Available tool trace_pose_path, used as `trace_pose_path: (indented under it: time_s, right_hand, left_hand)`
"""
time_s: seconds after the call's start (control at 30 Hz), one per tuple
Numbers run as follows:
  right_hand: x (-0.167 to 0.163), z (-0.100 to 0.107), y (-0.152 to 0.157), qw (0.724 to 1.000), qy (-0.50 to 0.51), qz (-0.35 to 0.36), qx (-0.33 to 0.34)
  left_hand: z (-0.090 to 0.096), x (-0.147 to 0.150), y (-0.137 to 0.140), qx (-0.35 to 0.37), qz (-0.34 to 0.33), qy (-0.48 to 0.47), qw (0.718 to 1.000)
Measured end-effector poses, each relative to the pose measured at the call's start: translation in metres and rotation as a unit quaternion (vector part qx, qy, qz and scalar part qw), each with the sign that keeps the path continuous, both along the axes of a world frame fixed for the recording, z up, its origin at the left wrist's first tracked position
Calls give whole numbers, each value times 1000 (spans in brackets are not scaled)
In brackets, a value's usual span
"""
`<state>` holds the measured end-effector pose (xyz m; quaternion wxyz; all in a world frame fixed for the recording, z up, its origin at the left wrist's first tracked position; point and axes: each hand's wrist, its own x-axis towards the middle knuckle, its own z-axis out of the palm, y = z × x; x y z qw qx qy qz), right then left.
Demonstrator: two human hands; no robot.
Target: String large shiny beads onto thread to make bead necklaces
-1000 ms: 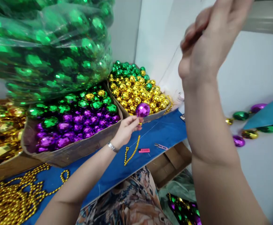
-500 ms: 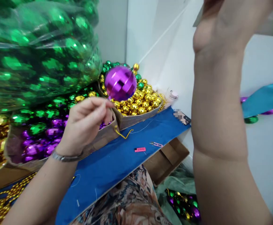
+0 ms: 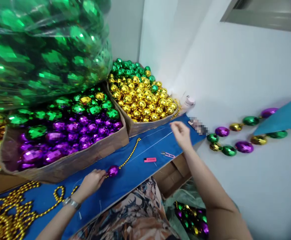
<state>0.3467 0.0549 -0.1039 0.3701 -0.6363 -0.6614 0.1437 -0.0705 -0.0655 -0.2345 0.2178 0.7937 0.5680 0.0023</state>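
My left hand (image 3: 92,182), with a watch on its wrist, pinches a gold bead chain (image 3: 129,156) right beside a shiny purple ball bead (image 3: 113,171) that is on the chain. The bead lies low over the blue tabletop (image 3: 125,186), close to my fingertips. To the right, my right hand (image 3: 181,134) is closed in a pinch. A thin white thread (image 3: 157,142) runs taut from near the chain up to its fingers. Between the hands and nearer to me lie a pink-and-black labelled piece (image 3: 149,160) and pink thread snips (image 3: 168,155).
A carton of purple and green balls (image 3: 68,166) and one of gold and green balls (image 3: 150,124) line the table's back. A bulging bag of green balls (image 3: 48,56) looms above. Loose gold chain (image 3: 13,210) lies left. A ball garland (image 3: 244,146) hangs right.
My left hand has lowered with the purple bead from in front of the cartons to the tabletop. My right hand has come down from high at the upper right, drawing the thread low.
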Motion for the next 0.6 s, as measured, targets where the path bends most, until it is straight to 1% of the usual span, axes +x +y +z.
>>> trace_pose_path:
  time_s: [0.03, 0.07, 0.1, 0.17, 0.23, 0.3, 0.37, 0.43, 0.5, 0.6]
  right_hand:
    - [-4, -20, 0, 995, -74, -2, -62]
    - [-8, -37, 1, 984, -137, -4, -117]
    - [-13, -52, 2, 971, -179, -4, -160]
    - [-24, -78, 9, 952, -217, 2, -214]
    - [-35, -99, 19, 933, -253, 16, -256]
    - [-48, -117, 29, 921, -272, 43, -275]
    - [-62, -132, 38, 917, -278, 74, -277]
    - [-73, -144, 47, 915, -280, 99, -272]
    - [-82, -153, 55, 914, -283, 116, -268]
    - [-87, -162, 62, 914, -283, 137, -256]
  left_hand:
    - [-4, -4, -2, -6, -7, 40, 999]
    - [-6, -8, -5, -16, -19, 71, 997]
    - [-6, -12, -7, -30, -34, 92, 995]
    - [-1, -17, -11, -63, -55, 113, 990]
    - [8, -18, -11, -82, -51, 125, 987]
    - [21, -9, -3, -67, -27, 119, 990]
    - [31, 11, 12, -29, -6, 80, 996]
    - [35, 42, 33, 8, 4, 25, 1000]
    - [30, 80, 57, 22, 14, 4, 1000]
    - [9, 135, 93, 32, 49, 19, 998]
